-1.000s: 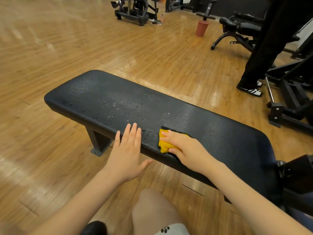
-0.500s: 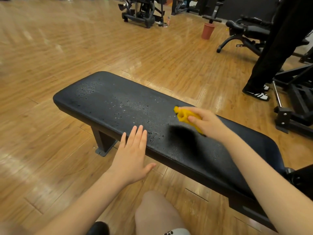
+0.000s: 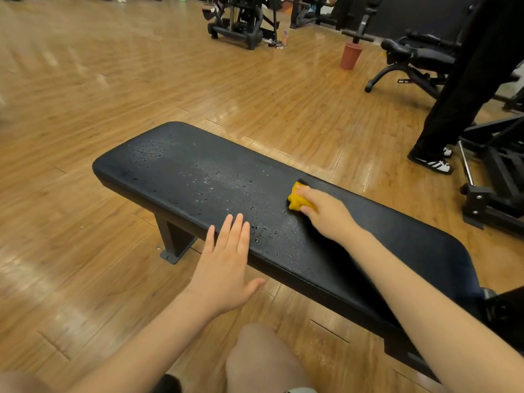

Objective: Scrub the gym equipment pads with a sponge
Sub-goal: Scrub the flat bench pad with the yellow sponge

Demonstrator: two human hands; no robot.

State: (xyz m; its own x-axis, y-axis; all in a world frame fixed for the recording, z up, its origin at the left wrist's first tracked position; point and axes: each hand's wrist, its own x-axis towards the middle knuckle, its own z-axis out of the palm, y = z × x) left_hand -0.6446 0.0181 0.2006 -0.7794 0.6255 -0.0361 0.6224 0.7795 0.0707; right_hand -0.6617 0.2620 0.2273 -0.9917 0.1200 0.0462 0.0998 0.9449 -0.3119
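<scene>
Right hand grip holds yellow sponge on bench pad — left hand flat, fingers straight.

Most of the yellow sponge lies hidden beneath the right hand, whose fingers cover all but its left part. The counter has its right end lost behind the right forearm and a dark frame at the picture's edge. Beyond the counter, a standing person is cut off above the legs. The small items on the floor by the far machine are too small to tell.
</scene>
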